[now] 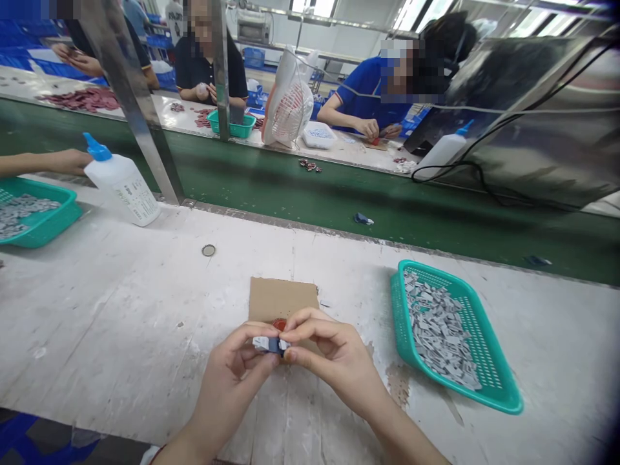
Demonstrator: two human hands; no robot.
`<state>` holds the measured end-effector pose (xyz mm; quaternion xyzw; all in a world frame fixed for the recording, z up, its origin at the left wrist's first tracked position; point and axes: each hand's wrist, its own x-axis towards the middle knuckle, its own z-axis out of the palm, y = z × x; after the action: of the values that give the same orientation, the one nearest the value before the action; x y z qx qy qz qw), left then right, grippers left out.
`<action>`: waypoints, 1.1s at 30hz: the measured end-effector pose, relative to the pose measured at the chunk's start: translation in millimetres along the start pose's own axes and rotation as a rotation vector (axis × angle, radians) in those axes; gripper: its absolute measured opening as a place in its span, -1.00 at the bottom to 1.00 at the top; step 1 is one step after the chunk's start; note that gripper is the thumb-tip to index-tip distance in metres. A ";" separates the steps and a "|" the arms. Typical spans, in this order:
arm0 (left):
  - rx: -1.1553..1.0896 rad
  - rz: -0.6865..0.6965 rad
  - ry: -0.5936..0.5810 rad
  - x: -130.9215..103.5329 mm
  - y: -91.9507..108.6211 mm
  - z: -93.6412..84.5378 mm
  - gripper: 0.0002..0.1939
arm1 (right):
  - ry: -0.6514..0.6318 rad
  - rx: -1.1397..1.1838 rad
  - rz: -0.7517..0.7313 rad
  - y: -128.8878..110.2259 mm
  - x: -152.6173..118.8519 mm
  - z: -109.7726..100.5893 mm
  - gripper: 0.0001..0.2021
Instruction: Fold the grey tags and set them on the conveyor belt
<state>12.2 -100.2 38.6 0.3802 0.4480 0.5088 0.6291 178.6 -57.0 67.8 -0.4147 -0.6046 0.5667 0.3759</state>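
Dark blue and white, a small piece (pixel 273 345) is held up by both hands over the near part of some brown cardboard (pixel 283 298). The left hand (pixel 227 374) pinches one end between thumb and fingers. The right hand (pixel 334 349) pinches the other end with its thumb and fingertips. A round red thing (pixel 279 324) peeks out just behind the fingers, partly hidden. The cardboard lies on a white, scuffed table (pixel 121 323). To the right is a green basket (pixel 404 342) with lots of little grey bits (pixel 443 329) inside. A bottle cap (pixel 208 250) lies to the left, and farther back a white bottle (pixel 123 190) with a blue top stands near a co-worker's hand (pixel 75 161).
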 end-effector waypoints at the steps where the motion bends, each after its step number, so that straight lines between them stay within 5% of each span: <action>1: 0.009 0.006 0.000 -0.3 0.2 0.4 -0.83 | 0.001 -0.006 -0.002 -0.3 -0.1 -0.1 -0.94; 17: 0.118 0.143 0.076 -3.5 1.7 4.8 -0.88 | 0.008 -0.083 -0.029 -7.1 -4.4 -1.4 -0.93; 21: 0.013 0.066 0.122 -1.1 1.9 11.0 -0.85 | 0.092 -0.215 -0.162 -7.7 -9.3 3.3 -0.89; 27: -0.201 -0.059 0.177 2.1 2.9 23.0 -0.73 | 0.168 -0.555 -0.548 -8.5 -18.9 10.0 -0.50; 33: -0.211 -0.061 0.155 2.9 8.6 26.6 -0.72 | 0.130 -0.777 -0.638 -17.0 -19.8 3.7 -0.44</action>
<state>35.1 -96.4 54.4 0.2575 0.4507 0.5617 0.6442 181.3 -76.9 84.9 -0.3530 -0.8428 0.1299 0.3849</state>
